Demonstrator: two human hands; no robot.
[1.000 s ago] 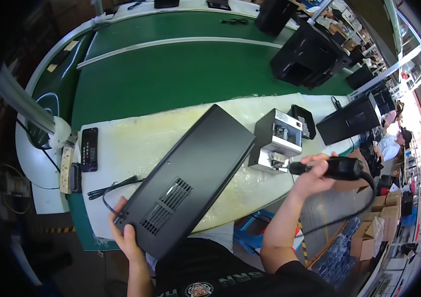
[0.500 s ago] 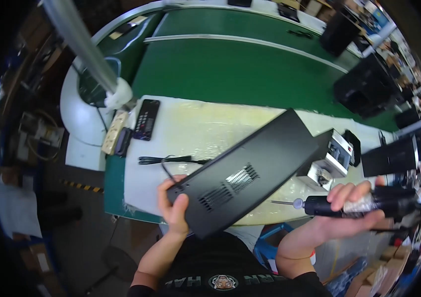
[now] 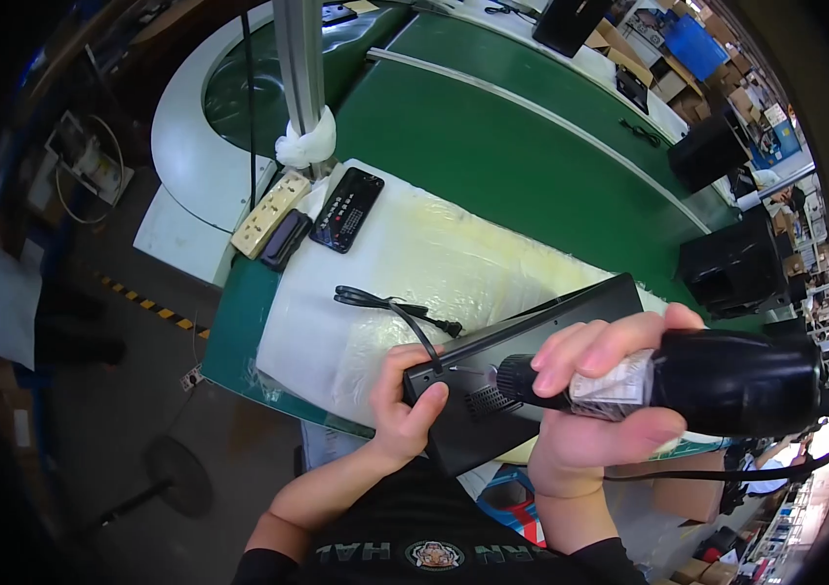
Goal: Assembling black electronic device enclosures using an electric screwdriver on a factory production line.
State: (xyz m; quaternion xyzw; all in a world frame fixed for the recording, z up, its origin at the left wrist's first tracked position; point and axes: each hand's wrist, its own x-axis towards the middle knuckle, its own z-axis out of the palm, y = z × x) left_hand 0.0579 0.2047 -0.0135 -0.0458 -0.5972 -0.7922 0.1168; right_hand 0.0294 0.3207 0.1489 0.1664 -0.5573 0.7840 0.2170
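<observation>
My left hand (image 3: 403,408) is closed around the left end of a long black metal housing (image 3: 463,434) with vent slots, thumb on the upper face. The housing is tilted at the mat's near edge. My right hand (image 3: 595,390) grips a black electric screwdriver (image 3: 741,382) wrapped with a pale label. Its thin bit points left at the housing's left end, close to the cord's exit; whether it touches a screw I cannot tell. A black power cord (image 3: 390,302) runs from that end onto the mat. The screwdriver and right hand hide much of the housing.
A plastic-covered pale mat (image 3: 317,322) lies on the green bench. Toward its far left are a black button panel (image 3: 347,210), a beige power strip (image 3: 270,214), a small dark device (image 3: 286,241) and a metal pole (image 3: 298,78). Black speaker-like boxes (image 3: 731,268) stand at right.
The screwdriver has come left over the housing, its bit now near the left end. My left hand and the housing sit farther right in view, which has itself turned.
</observation>
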